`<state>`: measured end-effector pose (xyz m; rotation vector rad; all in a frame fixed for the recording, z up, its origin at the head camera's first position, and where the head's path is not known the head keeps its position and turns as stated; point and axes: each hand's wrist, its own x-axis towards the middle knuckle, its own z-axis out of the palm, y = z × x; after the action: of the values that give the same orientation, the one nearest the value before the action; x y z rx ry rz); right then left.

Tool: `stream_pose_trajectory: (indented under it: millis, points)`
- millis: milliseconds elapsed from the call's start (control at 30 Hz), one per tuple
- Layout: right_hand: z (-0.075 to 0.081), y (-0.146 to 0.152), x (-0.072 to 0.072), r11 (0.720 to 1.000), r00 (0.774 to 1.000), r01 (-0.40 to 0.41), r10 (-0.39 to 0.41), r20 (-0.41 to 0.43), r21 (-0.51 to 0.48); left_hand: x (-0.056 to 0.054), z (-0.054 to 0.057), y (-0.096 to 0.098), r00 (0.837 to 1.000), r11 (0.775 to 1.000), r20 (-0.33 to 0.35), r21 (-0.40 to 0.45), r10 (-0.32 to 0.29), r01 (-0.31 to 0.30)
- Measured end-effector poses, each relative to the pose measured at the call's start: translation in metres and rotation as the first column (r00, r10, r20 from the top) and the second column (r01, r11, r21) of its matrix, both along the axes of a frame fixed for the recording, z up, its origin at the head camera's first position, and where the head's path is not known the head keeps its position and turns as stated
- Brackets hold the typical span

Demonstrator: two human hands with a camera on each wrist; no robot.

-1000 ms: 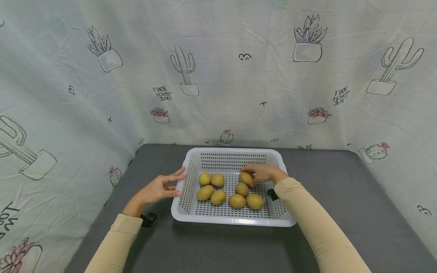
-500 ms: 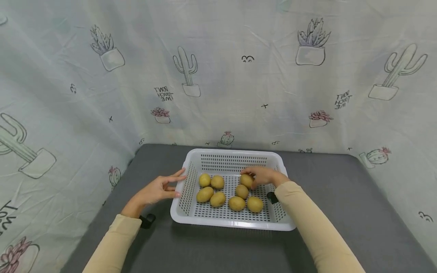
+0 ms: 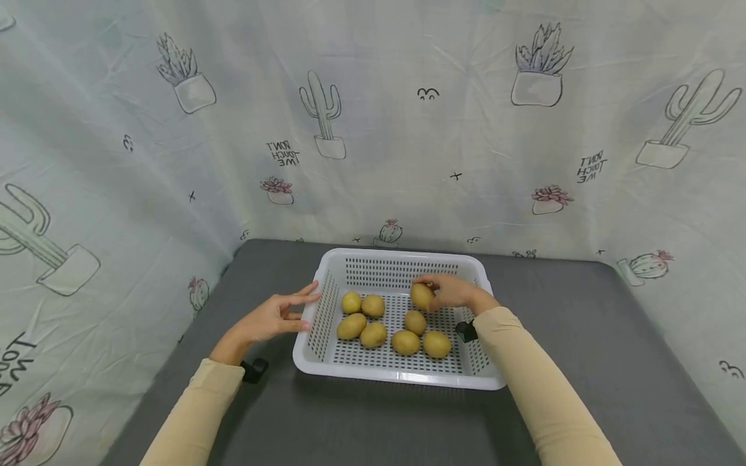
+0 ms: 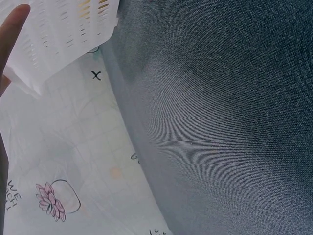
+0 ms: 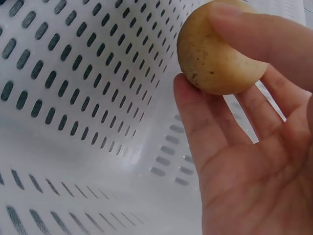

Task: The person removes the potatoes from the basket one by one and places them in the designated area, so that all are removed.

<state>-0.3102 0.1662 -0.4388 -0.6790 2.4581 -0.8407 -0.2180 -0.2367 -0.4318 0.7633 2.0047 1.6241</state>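
Observation:
In the head view a white perforated plastic basket (image 3: pixel 402 377) holds several yellow-brown potatoes (image 3: pixel 373 334) on its floor. My right hand (image 3: pixel 451 291) reaches over the basket's right side and pinches one potato (image 5: pixel 220 54) between thumb and fingertips. Dark specks mark this potato's skin in the right wrist view. Just in front of it lies a smaller potato (image 3: pixel 415 321), with a gap between the two. At the basket's left rim my left hand (image 3: pixel 271 320) rests its spread fingertips and thumb, fingers nearly straight. Only part of that hand shows in the left wrist view.
The basket stands on a dark grey table (image 3: pixel 361 421). Behind and beside the table hangs a pale curtain (image 3: pixel 379 129) printed with cacti and succulents. A potato pair (image 3: pixel 421 343) lies at the basket's front right, and the other potatoes cluster to the left.
The potato in my right hand has risen slightly, and the gap to the smaller potato in front has widened. My left hand stays at the rim.

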Motion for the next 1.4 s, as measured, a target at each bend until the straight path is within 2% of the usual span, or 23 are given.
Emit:
stream_pose_trajectory:
  millis: [167, 333, 533, 767, 1133, 1400]
  points:
    - [0.003, 0.002, 0.000, 0.999, 1.000, 0.003, -0.003, -0.002, -0.051, -0.001, 0.002, 0.002, 1.000, 1.000, 0.010, 0.008, 0.003, -0.003]
    - [0.006, 0.005, 0.002, 0.991, 1.000, -0.006, 0.006, 0.001, -0.131, 0.000, 0.001, 0.002, 1.000, 1.000, -0.008, -0.005, 0.008, -0.008]
    - [0.004, 0.007, 0.002, 0.978, 0.997, -0.056, 0.045, -0.059, -0.203, 0.001, 0.001, 0.001, 1.000, 1.000, 0.014, -0.005, 0.014, -0.014]
    - [0.010, 0.007, 0.004, 0.968, 1.000, 0.019, -0.015, 0.020, -0.250, 0.003, 0.002, 0.003, 1.000, 1.000, 0.020, 0.016, 0.006, -0.006]
    - [0.014, 0.008, 0.010, 0.946, 0.998, 0.056, -0.051, 0.025, -0.320, 0.006, -0.001, 0.001, 1.000, 1.000, -0.001, 0.019, -0.011, 0.011]
    - [0.016, 0.013, 0.006, 0.922, 0.995, 0.102, -0.090, 0.051, -0.373, 0.003, 0.002, 0.001, 1.000, 1.000, -0.012, 0.007, -0.011, 0.011]
